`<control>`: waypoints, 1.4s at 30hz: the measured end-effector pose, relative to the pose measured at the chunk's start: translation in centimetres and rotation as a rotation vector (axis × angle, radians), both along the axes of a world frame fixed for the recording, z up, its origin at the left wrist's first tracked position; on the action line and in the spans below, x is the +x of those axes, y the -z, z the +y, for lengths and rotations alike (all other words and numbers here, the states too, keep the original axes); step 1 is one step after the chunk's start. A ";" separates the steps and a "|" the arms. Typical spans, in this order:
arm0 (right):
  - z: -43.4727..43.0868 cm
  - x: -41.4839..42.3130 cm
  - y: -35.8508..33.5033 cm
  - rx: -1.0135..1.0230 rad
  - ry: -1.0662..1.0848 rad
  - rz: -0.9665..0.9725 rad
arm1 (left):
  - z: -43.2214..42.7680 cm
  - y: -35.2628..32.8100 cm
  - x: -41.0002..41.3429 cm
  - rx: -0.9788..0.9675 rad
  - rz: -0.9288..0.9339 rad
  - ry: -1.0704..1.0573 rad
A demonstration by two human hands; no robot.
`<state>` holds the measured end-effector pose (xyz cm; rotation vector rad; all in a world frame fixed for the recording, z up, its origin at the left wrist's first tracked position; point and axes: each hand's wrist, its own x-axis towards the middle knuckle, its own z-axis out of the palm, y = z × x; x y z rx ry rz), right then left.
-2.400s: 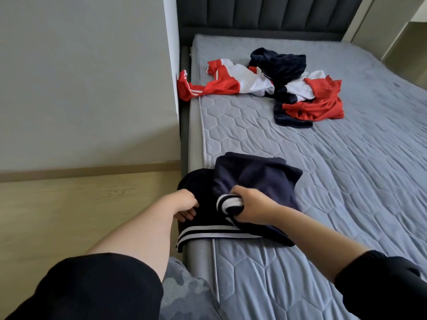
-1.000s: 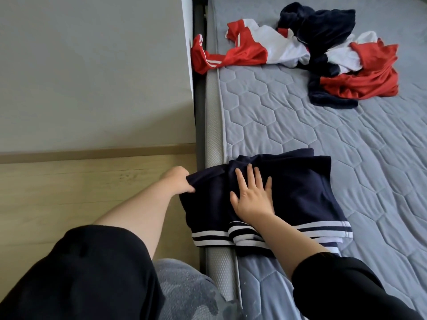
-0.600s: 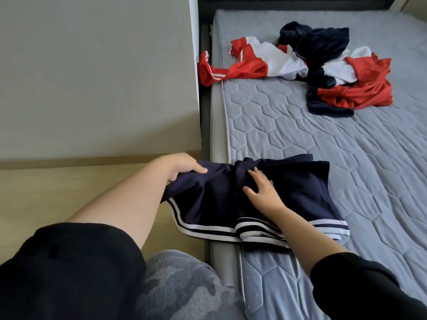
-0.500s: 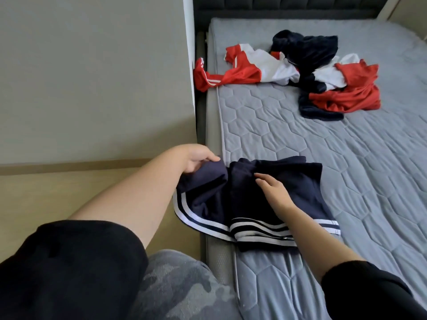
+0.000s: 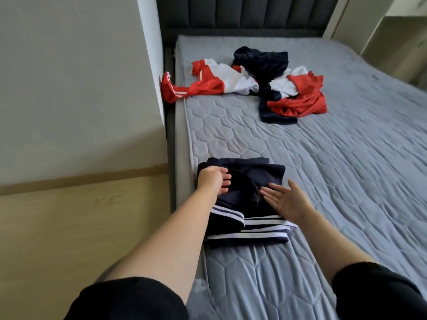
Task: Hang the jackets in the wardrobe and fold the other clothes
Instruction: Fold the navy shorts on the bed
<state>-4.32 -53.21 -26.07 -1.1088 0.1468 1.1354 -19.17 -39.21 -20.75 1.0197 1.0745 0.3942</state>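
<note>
A pair of navy shorts (image 5: 251, 195) with white stripes at the hem lies part-folded near the left edge of the grey quilted mattress (image 5: 335, 181), close to the person. The striped hems point toward the camera, one layer doubled over the other, and the near left corner of the fabric overlaps the mattress edge.

The left hand (image 5: 211, 181) rests on the upper left part of the shorts, its fingers (image 5: 225, 182) curled inward and clenched on a bunch of the dark cloth. The right hand (image 5: 285, 198) is just beside it on the right side of the shorts, palm turned up and inward, fingers (image 5: 268, 195) spread and released, gripping nothing; their tips touch or nearly touch the fabric, and which cannot be told. Both forearms are bare below short black sleeves (image 5: 129, 299).

Farther up the bed, well apart from the shorts, lies a loose heap of clothes (image 5: 275, 86): a red and white jacket (image 5: 215, 82) whose striped red sleeve hangs over the left mattress edge against the pale panel (image 5: 80, 84) beside the bed, a crumpled navy piece (image 5: 263, 63) on top, and more red fabric (image 5: 300, 100) with white and navy parts to the right. How many garments are in the heap cannot be told.

A dark padded headboard (image 5: 242, 15) stands behind the mattress. Wood-toned flooring (image 5: 80, 227) shows at the lower left.
</note>
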 end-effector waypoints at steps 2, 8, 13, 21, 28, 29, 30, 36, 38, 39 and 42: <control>-0.5 0.1 -0.2 -0.033 -0.017 -0.024 | 0.1 1.2 -0.1 0.388 0.449 0.190; -0.4 -0.6 -1.3 -0.182 -0.093 -0.161 | -1.0 2.0 -1.4 0.736 0.922 0.767; -0.9 -0.6 -1.8 -0.267 -0.114 -0.208 | -1.8 -0.2 -1.1 -0.110 0.072 0.700; -1.8 0.8 -1.7 -0.293 -0.241 -0.175 | -1.5 0.9 -0.4 0.118 0.241 0.185; 1.5 0.3 -3.3 -0.262 -0.107 -0.609 | -1.4 3.5 -1.1 0.697 0.401 0.286; 1.8 0.5 -3.8 -0.223 -0.076 -0.672 | -1.3 3.9 -0.9 0.780 0.416 0.306; 2.1 0.9 -4.2 -0.190 -0.040 -0.727 | -1.2 4.2 -0.7 0.866 0.442 0.349; 1.2 2.8 -0.9 -0.531 -0.001 -0.840 | -1.3 6.7 -0.3 1.020 0.818 0.706; 0.4 2.7 1.3 -0.719 -0.106 -0.828 | -1.3 7.6 -0.4 1.020 0.894 0.766; 0.2 2.7 1.9 -0.753 -0.100 -0.844 | -1.2 7.9 -0.4 1.031 0.911 0.775; 0.5 2.9 1.9 -0.716 -0.055 -0.878 | -1.1 8.2 -0.3 1.090 0.913 0.775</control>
